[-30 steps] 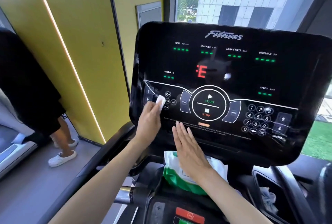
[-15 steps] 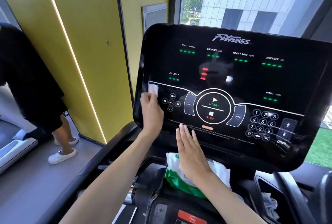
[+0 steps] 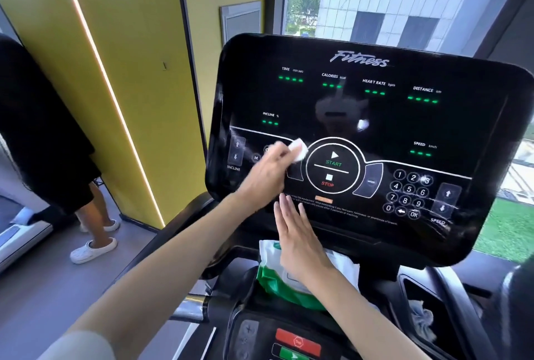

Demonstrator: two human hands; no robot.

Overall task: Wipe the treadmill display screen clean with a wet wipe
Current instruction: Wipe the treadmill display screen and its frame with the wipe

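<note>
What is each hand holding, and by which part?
The left hand pinches a folded wet wipe by its lower end. The right hand holds nothing, open at the lower edge of the treadmill display.

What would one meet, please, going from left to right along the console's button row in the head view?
INCLINE arrow buttons → wet wipe → START/STOP dial → number keypad → SPEED arrow buttons

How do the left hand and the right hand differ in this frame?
The left hand pinches the wet wipe beside the START ring; the right hand holds nothing. The left hand's fingers are curled, the right hand's straight and together. The left hand is motion-blurred, the right hand sharp. Both reach up to the display screen.
</note>
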